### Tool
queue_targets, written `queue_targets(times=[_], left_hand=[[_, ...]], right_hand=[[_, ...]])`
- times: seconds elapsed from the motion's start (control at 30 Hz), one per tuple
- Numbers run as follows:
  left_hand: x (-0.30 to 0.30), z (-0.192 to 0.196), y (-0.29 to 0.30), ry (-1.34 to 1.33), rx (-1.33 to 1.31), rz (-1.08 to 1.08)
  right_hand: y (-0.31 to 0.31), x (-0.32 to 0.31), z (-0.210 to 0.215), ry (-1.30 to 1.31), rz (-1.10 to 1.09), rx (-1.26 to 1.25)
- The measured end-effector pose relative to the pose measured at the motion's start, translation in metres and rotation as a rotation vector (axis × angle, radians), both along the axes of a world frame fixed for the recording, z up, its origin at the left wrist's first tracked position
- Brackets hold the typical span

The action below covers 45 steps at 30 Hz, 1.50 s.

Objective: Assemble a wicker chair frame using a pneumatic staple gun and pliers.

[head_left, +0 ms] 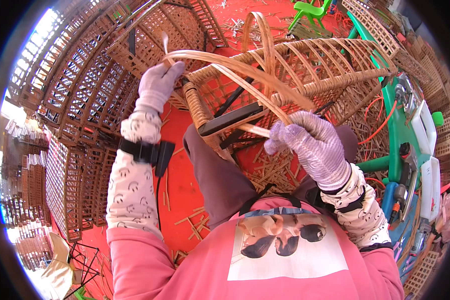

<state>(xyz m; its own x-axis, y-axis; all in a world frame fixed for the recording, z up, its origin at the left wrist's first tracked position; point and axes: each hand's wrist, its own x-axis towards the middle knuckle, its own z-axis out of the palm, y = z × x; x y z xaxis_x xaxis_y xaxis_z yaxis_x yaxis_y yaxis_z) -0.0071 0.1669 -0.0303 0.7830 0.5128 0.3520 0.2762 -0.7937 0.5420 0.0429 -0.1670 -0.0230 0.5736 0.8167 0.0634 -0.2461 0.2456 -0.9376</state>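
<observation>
The cane strips point(210, 56) arch between 2 gloved hands: the left grip point(166, 79) is pinched on them near a pale end that sticks up beyond the fingers, and the right grip point(287, 134) is clamped on them where they come down from the arch. A pale length point(255, 130) runs leftward from just beside the right grip toward the frame; whether it belongs to the same strips I cannot tell. Ahead of both hands, a tall cane loop point(269, 57) stands over the wicker frame point(315, 89), whose cane-wrapped near end lies between the grips, with a dark bar point(232, 120) along it. The strips look springy, so if the left pinch slackens, the arch could whip loose or twist out of lie. Pulling too hard with the right grip could crease or split the cane at its tightest bend, and the standing loop could snag the strips if they are swept forward. Below the right grip, cane scraps point(270, 175) litter the red floor point(177, 185), where loose bits could be mistaken for working cane or catch underfoot. Right of that grip, a green counter point(396, 145) carries tools; left of the left grip stand woven panels point(85, 95).
</observation>
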Motion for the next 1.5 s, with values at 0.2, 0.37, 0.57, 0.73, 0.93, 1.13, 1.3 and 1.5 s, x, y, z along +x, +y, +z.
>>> queue_targets(times=[0.2,0.37,0.57,0.73,0.93,1.13,1.3,1.5], left_hand=[[-0.037,0.022,-0.036,0.054,-0.374,0.036],[-0.038,0.045,-0.090,0.080,-0.293,-0.379],[-0.013,0.032,-0.103,0.297,0.409,-0.473],[-0.007,0.033,-0.112,0.312,0.099,-0.308],[-0.020,0.023,-0.127,0.105,-0.109,-0.222],[-0.026,0.028,-0.133,-0.079,-0.254,-0.238],[-0.037,0.068,-0.137,-0.464,-0.587,-0.223],[-0.056,0.081,-0.157,-0.397,-0.362,-0.534]], right_hand=[[0.010,-0.022,-0.040,-0.229,-0.023,0.065],[0.025,-0.013,-0.053,-0.667,-0.129,0.123],[0.030,-0.013,-0.048,-0.720,-0.099,0.156],[0.029,-0.012,-0.042,-0.683,-0.085,0.108],[0.039,-0.008,-0.022,-0.453,-0.118,-0.099],[0.054,0.010,0.026,-0.345,-0.064,-0.300],[0.048,0.000,0.004,-0.751,-0.224,-0.225],[0.031,-0.006,0.018,-1.040,-0.334,-0.226]])
